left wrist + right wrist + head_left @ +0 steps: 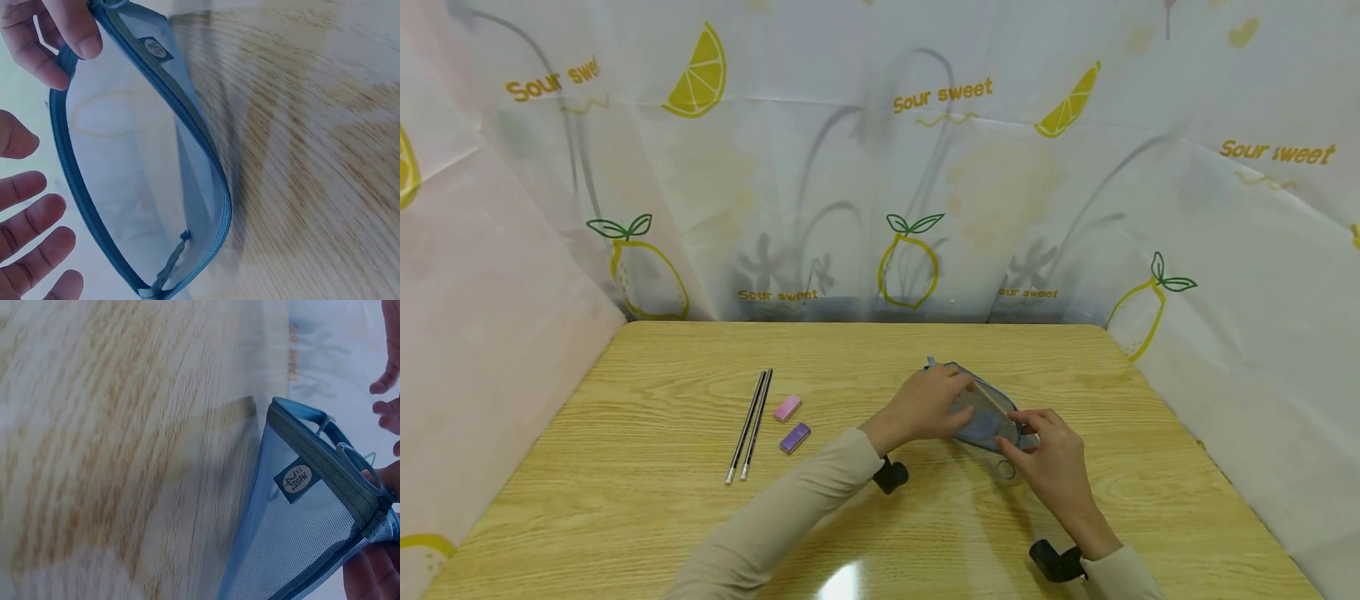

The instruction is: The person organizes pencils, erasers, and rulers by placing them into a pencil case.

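A blue mesh zipper pouch [983, 427] stands over the right part of the table, its zipped mouth spread wide in the left wrist view. My right hand [1054, 457] pinches one end of it between thumb and fingers, beside the ring [359, 465] at the zipper. The fingers of my left hand [931, 407] are spread and apart from each other, just beside the mouth's rim, with nothing held. Inside the pouch [134, 169] only bare mesh and a strip at the far end show. A small label [296, 480] sits below the zipper.
Two dark pencils [752, 425] with white ends lie side by side on the left of the wooden table [647, 467]. Right of them are a pink eraser-like block [787, 407] and a purple one [794, 437]. A lemon-printed curtain [820, 183] hangs behind the table.
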Demonstrator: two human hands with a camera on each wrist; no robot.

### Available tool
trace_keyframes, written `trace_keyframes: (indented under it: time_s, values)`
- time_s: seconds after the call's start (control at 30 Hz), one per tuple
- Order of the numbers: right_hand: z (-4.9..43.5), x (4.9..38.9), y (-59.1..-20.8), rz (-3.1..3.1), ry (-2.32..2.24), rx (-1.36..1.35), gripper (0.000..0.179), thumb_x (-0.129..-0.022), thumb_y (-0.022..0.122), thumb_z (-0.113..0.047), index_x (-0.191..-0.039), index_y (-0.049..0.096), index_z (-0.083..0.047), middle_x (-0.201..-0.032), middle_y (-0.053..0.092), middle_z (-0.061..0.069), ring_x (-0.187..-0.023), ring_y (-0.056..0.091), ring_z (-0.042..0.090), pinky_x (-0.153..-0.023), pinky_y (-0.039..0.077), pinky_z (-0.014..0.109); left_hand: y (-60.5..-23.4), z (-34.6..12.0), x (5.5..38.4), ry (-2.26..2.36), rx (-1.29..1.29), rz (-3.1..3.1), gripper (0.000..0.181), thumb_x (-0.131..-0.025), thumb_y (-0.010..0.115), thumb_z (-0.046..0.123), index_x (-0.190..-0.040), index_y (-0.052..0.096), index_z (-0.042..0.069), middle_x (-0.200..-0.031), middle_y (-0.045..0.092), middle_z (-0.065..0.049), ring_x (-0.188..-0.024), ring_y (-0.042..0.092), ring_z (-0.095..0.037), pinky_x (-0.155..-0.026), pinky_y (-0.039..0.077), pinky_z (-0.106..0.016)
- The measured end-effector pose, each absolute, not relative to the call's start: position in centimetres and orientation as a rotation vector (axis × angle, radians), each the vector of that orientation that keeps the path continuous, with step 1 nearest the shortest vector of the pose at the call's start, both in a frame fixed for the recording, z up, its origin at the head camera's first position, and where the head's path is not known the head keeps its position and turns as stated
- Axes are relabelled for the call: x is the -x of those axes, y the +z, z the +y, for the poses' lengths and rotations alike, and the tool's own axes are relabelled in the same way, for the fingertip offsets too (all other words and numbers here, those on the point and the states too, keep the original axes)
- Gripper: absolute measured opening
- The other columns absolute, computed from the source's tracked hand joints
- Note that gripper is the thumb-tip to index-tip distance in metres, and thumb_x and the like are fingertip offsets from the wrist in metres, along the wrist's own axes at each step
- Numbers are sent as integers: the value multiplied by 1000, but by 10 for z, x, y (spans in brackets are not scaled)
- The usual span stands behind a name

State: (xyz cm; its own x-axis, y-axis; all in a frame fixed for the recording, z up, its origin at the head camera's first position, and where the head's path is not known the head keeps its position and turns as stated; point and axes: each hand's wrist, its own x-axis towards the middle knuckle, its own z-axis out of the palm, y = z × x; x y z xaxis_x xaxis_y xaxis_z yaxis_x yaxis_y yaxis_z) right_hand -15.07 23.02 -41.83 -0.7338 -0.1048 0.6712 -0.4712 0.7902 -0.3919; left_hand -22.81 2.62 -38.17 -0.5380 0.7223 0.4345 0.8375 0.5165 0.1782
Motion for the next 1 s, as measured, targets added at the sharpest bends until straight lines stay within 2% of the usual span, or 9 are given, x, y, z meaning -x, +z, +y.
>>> trace_keyframes:
  time_s: [0.2, 0.53, 0.7, 1.0]
  values:
    - [230, 150, -418, -2318, 733, -431, 36, -61, 89, 4, -93, 72, 1, -91, 62, 12, -72, 65, 22, -49, 51, 22, -378, 21, 225, -628, 1295, -2440, 22, -92, 65, 21, -109, 68, 8, -104, 64, -8, -80, 59, -15, -63, 46, -24]
    - [231, 149, -418, -2333, 727, -414, 36, -61, 89, 3, -93, 72, 2, -91, 62, 12, -72, 65, 23, -50, 52, 24, -373, 15, 220, -694, 1251, -2431, 23, -92, 66, 21, -111, 67, 9, -104, 62, -7, -91, 58, -20, -70, 48, -30]
    - [230, 150, -419, -2336, 725, -411, 37, -61, 90, 3, -93, 72, 2, -91, 62, 13, -72, 65, 23, -50, 52, 24, -372, 9, 219, -710, 1216, -2427, 25, -92, 66, 22, -113, 66, 10, -99, 60, -4, -90, 57, -19, -71, 49, -31]
    - [230, 150, -419, -2323, 732, -407, 37, -61, 90, 3, -93, 72, 2, -91, 62, 13, -72, 65, 23, -50, 52, 24, -368, 2, 214, -802, 1181, -2435, 28, -92, 66, 20, -117, 64, 9, -98, 58, -5, -88, 55, -20, -70, 47, -32]
